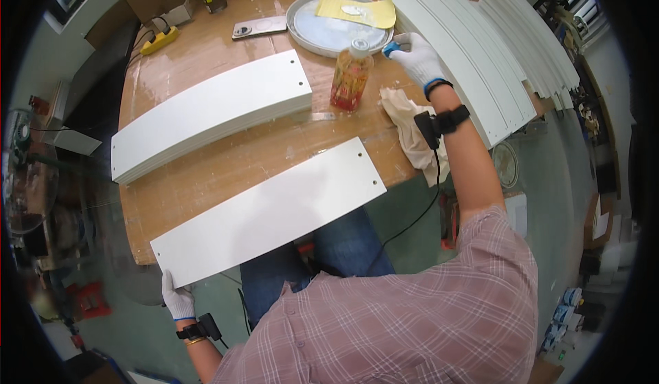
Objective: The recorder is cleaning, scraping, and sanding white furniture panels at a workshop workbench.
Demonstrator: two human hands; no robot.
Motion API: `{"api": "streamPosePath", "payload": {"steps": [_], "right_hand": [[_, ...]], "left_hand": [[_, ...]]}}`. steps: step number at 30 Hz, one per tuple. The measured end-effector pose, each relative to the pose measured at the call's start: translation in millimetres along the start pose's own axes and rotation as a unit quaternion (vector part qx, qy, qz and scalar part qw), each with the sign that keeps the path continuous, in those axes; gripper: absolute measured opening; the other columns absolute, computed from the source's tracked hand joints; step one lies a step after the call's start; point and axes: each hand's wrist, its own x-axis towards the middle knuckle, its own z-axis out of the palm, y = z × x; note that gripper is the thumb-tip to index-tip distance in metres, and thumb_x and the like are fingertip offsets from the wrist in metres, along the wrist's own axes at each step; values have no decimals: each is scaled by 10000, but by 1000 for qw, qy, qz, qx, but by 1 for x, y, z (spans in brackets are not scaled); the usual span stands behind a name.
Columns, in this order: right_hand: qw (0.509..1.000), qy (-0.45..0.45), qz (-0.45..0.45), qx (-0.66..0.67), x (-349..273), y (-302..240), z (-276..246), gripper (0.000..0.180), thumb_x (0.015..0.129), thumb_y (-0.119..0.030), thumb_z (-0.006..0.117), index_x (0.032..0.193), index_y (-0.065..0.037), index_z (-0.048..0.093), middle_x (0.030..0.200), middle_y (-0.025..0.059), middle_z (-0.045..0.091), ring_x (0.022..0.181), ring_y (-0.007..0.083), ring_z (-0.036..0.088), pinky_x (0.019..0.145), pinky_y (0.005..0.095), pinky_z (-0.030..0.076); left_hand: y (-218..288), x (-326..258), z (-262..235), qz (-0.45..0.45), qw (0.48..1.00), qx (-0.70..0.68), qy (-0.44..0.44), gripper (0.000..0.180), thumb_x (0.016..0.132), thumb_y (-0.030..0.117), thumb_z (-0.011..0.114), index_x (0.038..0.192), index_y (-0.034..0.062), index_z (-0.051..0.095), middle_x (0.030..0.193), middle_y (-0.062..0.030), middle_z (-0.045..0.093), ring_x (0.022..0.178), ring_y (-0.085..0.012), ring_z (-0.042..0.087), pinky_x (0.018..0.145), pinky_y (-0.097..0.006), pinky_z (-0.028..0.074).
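A long white board [274, 209] with small holes at its ends lies slantwise across the table's front edge. My left hand [177, 296], in a white glove, grips its near left corner. At the back right, my gloved right hand [417, 58] is closed on a small blue piece [391, 48], its exact kind unclear. It is beside the rim of a round shallow tray [296, 32], which bears a yellow sheet [333, 11] with white paste on it. A clear bottle [351, 75] with a reddish layer at its bottom stands just left of that hand.
A stack of white boards [213, 113] lies at the left of the table [226, 185]. More white panels [473, 75] are piled at the right. A crumpled cloth [410, 126] hangs over the edge. A phone [259, 27] and yellow power strip [160, 41] lie at the back.
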Motion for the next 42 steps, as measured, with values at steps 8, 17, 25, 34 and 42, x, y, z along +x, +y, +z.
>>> {"api": "streamPosePath", "payload": {"steps": [8, 17, 25, 34, 42], "right_hand": [[980, -58, 22, -188, 78, -6, 63, 445, 722, -339, 672, 1092, -95, 640, 1084, 179, 645, 1019, 312, 612, 888, 374, 471], [979, -23, -97, -180, 3, 6, 9, 384, 843, -344, 545, 1047, -32, 639, 1031, 205, 644, 982, 362, 603, 862, 428, 470], [756, -556, 294, 183, -243, -75, -17, 331, 893, -286, 595, 1016, 15, 662, 833, 63, 675, 587, 109, 605, 520, 216, 487], [661, -263, 347, 611, -307, -98, 67, 210, 873, -96, 605, 1032, 26, 543, 983, 91, 605, 818, 167, 626, 710, 280, 509], [725, -335, 367, 476, -251, -96, 63, 225, 897, -146, 580, 1058, 12, 583, 916, 109, 654, 717, 155, 642, 588, 251, 514]], "left_hand": [[18, 1, -4, 40, 983, 177, -31, 223, 922, 224, 572, 1069, 57, 551, 937, -33, 616, 762, -141, 617, 563, -285, 489], [34, 27, 9, -22, 959, 268, -84, 299, 925, 232, 572, 1093, -14, 577, 960, -71, 651, 796, -151, 638, 694, -292, 528], [33, 30, -2, -3, 943, 290, -161, 367, 935, 259, 566, 1146, -41, 555, 1027, -56, 630, 900, -128, 606, 789, -259, 491], [51, -4, 1, 178, 932, 266, -172, 394, 908, 234, 605, 1193, -26, 524, 1035, -28, 602, 889, -103, 562, 791, -256, 464], [45, 3, 15, 208, 925, 224, -226, 350, 876, 211, 638, 1127, -11, 534, 963, -18, 598, 791, -83, 537, 673, -222, 433]]}}
